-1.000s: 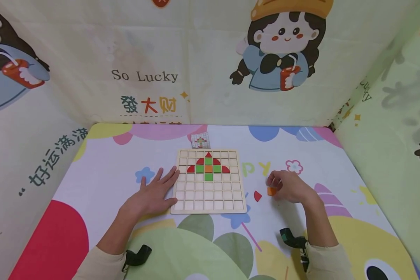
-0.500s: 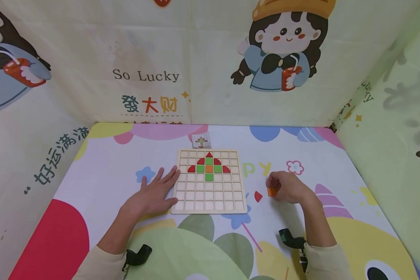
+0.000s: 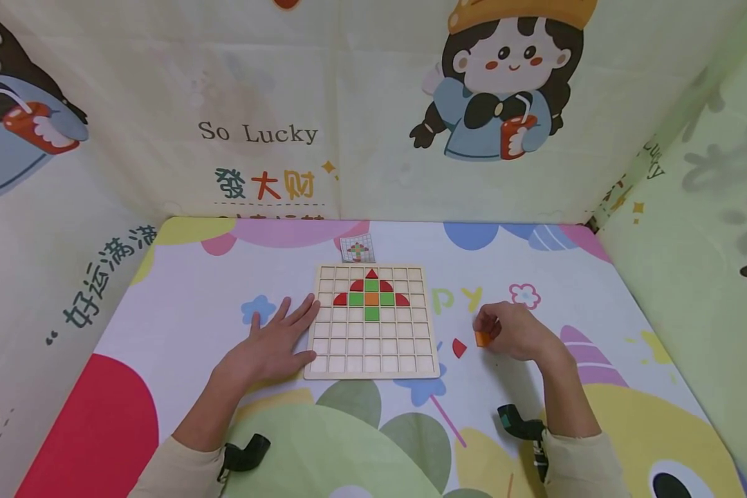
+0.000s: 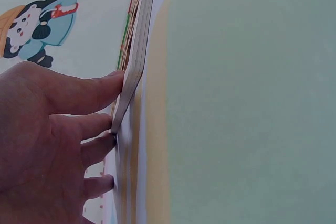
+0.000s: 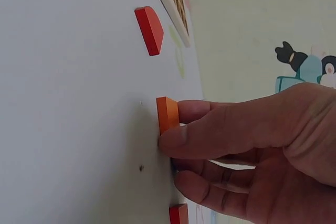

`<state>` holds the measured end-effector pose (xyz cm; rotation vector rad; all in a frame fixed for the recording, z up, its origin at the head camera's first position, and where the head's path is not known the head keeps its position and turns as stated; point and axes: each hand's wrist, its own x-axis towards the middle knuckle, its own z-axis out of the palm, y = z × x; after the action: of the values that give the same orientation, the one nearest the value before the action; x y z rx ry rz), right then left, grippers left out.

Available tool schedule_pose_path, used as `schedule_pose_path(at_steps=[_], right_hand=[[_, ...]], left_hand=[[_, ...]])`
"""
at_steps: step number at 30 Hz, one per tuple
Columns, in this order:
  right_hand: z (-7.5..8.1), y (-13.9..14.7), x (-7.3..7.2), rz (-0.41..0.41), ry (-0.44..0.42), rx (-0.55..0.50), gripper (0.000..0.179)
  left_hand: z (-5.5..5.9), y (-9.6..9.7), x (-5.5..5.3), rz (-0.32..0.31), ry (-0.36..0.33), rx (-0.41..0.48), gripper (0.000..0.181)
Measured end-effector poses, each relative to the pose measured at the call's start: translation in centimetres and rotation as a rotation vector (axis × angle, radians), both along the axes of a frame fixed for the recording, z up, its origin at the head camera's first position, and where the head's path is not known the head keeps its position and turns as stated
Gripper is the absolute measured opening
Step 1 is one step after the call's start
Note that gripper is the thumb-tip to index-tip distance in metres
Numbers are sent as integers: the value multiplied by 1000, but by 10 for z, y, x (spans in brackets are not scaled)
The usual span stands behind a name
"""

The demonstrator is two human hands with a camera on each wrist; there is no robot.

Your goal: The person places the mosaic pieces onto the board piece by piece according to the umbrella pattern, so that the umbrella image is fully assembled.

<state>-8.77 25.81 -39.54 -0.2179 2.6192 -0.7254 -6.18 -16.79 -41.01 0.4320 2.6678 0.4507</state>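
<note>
A wooden grid board bears red, green and orange pieces arranged in an arrow-like pattern in its upper half. My left hand, fingers spread, rests at the board's left side, thumb and fingertips right at its edge. To the right of the board, my right hand pinches an orange block between thumb and finger, low over the tabletop. Between that hand and the board lies a red quarter-round block. Another red block shows under the curled fingers in the right wrist view.
A small pattern card lies just behind the board, printed with a similar coloured figure. The tabletop has a colourful printed cover. Printed cloth walls stand at the back and both sides.
Both hands stay nearly in place, the right one still on the orange block with slight finger movement. The board and the loose red block have not moved.
</note>
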Motion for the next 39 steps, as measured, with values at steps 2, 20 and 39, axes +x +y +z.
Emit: schedule_pose_path(at_steps=[2, 20, 39], right_hand=[[0, 0, 0, 2, 4, -1, 27], [-3, -1, -6, 20, 68, -12, 21], [-5, -41, -12, 126, 150, -116, 19]], left_hand=[[0, 0, 0, 2, -2, 0, 86], [0, -2, 1, 7, -5, 4, 85], [0, -1, -1, 3, -17, -2, 84]])
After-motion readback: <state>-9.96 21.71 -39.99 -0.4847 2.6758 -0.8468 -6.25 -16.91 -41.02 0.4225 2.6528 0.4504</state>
